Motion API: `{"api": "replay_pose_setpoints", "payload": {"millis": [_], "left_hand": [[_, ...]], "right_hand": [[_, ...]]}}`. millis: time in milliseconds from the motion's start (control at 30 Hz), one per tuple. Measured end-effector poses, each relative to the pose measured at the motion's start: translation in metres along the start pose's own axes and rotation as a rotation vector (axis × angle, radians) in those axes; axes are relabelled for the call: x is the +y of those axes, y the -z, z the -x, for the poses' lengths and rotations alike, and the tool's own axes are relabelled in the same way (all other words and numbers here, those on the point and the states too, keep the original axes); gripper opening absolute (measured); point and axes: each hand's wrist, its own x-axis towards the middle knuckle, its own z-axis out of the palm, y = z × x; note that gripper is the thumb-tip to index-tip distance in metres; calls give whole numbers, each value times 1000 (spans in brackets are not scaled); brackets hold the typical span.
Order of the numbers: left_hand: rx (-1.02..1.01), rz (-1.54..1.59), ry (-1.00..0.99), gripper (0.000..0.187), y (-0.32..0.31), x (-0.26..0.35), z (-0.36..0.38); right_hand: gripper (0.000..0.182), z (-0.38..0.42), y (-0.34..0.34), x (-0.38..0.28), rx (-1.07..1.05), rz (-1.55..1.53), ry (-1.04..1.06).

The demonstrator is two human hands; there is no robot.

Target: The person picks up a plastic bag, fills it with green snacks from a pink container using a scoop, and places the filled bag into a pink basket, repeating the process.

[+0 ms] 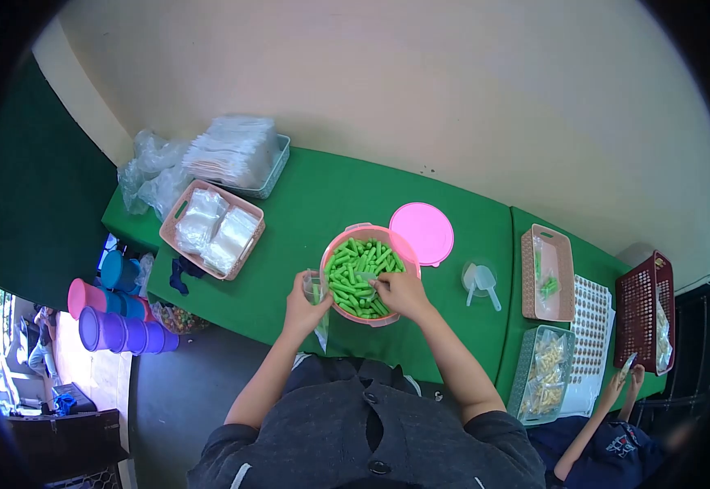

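Note:
A round pink tub (408, 255) full of green stick-shaped pieces (355, 265) stands on the green table in front of me. At the tub's left rim my left hand (306, 306) is closed on a clear plastic bag (322, 328) with some green in it. My right hand (400, 293) reaches over the tub's right side, its fingers closed on a small clear scoop (366, 279) among the green pieces. A pink round lid (422, 234) lies just behind the tub, to the right.
Baskets of clear bags (253, 240) and white packets (277, 167) stand left. A clear cup (469, 279) is right of the tub. Farther right are a pink basket (562, 273), a teal basket (564, 367), a sticker sheet (591, 326), a maroon basket (636, 318) and another person's hands.

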Motion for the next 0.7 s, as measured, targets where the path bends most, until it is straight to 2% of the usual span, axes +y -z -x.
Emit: {"api": "replay_pose_setpoints", "payload": {"millis": [133,333,500,600,667,700], "left_hand": [[-16,-49,4,55,4,1,1],[109,-240,-50,62,10,27,0],[76,-561,-280,71,7,51,-5],[-2,-604,-339,73,2,63,-8],[-40,-629,-392,73,2,75,-10],[-76,-652,-445,74,1,78,-12]], "right_hand": [[33,1,19,-2,74,-45,-49],[33,3,54,14,138,-143,-90],[34,10,75,11,164,-196,-82],[33,15,93,3,138,-197,-15],[31,17,105,-1,-55,-163,37],[31,18,109,-4,-52,-164,34]]}}
